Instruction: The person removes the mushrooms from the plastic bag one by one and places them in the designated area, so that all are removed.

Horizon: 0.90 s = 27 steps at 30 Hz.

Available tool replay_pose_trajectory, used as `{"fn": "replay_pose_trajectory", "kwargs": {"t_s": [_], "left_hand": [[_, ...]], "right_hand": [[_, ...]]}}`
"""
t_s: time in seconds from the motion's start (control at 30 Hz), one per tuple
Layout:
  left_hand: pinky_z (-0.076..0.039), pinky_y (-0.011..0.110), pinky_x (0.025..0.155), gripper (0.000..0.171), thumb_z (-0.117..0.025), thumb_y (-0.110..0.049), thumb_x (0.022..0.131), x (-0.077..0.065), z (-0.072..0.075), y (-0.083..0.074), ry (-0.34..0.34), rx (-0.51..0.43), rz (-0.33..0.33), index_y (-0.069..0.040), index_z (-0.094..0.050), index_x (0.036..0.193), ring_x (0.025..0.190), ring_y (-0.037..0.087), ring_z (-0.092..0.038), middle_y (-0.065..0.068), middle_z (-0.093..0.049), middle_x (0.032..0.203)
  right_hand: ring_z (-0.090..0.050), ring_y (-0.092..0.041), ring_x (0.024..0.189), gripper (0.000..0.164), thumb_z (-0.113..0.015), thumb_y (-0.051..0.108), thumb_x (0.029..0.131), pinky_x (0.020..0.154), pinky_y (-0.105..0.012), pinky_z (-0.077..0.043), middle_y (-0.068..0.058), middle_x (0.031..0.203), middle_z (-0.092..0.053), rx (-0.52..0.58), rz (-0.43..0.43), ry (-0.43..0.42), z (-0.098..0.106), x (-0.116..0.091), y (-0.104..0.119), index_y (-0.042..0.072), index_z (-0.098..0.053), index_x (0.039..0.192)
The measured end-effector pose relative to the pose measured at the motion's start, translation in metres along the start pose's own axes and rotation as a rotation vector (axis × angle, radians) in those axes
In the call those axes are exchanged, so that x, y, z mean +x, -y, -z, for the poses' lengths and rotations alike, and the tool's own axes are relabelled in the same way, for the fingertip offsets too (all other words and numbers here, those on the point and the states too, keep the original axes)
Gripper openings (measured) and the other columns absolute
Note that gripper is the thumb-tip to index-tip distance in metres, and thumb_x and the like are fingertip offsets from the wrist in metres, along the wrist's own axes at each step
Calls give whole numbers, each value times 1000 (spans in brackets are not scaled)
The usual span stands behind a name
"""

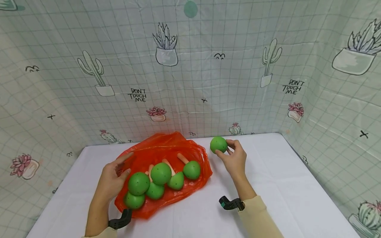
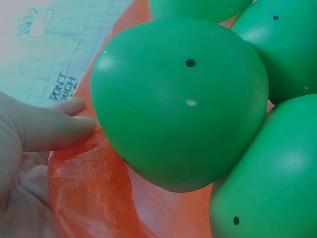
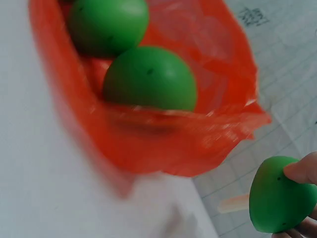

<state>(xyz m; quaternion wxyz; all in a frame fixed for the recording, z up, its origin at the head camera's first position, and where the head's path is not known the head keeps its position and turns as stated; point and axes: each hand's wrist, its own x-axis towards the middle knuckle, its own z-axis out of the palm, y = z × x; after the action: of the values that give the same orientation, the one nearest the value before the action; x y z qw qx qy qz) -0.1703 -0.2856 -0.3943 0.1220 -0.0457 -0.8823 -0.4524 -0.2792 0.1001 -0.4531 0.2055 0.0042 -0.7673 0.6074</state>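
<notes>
Pinching a green ball point(image 1: 218, 144) (partly hidden), right hand point(image 1: 236, 161).

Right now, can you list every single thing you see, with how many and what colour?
backdrop: one, pale with plant drawings, around the table
table: one, white, under the bag
bag: one, red, on the table
round things: seven, green, six in the bag, one in the right hand
sticks: at least four, pale, by the round things
wrist devices: two, black, one each side
sleeves: two, beige, bottom edge
left hand: one, bare, at the bag's left
right hand: one, bare, right of the bag
</notes>
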Motion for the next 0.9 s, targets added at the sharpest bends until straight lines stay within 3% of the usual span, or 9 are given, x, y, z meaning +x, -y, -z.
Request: {"fn": "replay_pose_trajectory", "kwargs": {"t_s": [0.23, 0.47, 0.6, 0.7, 0.9], "left_hand": [[-42, 7, 97, 57, -62, 13, 98, -2, 0, -1, 25, 19, 17, -1, -54, 152, 136, 44, -55, 20, -54, 153], [-39, 3, 93, 57, -61, 13, 98, 0, 0, -1, 25, 6, 11, -1, -54, 152, 136, 45, -56, 21, -55, 152], [-52, 29, 106, 57, -61, 13, 98, 0, 0, -2, 29, 20, 26, -2, -53, 153, 135, 45, -56, 22, -54, 153], [-49, 54, 109, 58, -61, 13, 98, 0, 0, -3, 27, 25, 32, -3, -53, 153, 134, 45, -57, 22, -54, 153], [-48, 57, 109, 58, -61, 13, 98, 0, 0, -2, 26, 21, 32, -3, -52, 154, 134, 45, -57, 23, -55, 152]], "right_hand": [[-59, -39, 128, 51, -90, 0, 80, 107, -49, -53, -24, 129, -64, -54, -14, -2, -7, -3, -26, -8, -61, 122], [-59, -43, 127, 57, -91, -1, 77, 106, -51, -53, -27, 127, -61, -139, -49, 37, -11, -4, -26, -9, -57, 123], [-59, -46, 125, 61, -89, -3, 78, 106, -53, -53, -30, 129, -59, -208, -79, 59, -11, -5, -26, -11, -54, 128], [-59, -46, 124, 63, -89, -3, 78, 106, -54, -53, -30, 129, -57, -252, -97, 73, -11, -4, -26, -11, -55, 131], [-59, -47, 124, 64, -91, -1, 77, 108, -54, -51, -30, 128, -56, -314, -108, 97, -10, -4, -26, -11, -56, 130]]}}
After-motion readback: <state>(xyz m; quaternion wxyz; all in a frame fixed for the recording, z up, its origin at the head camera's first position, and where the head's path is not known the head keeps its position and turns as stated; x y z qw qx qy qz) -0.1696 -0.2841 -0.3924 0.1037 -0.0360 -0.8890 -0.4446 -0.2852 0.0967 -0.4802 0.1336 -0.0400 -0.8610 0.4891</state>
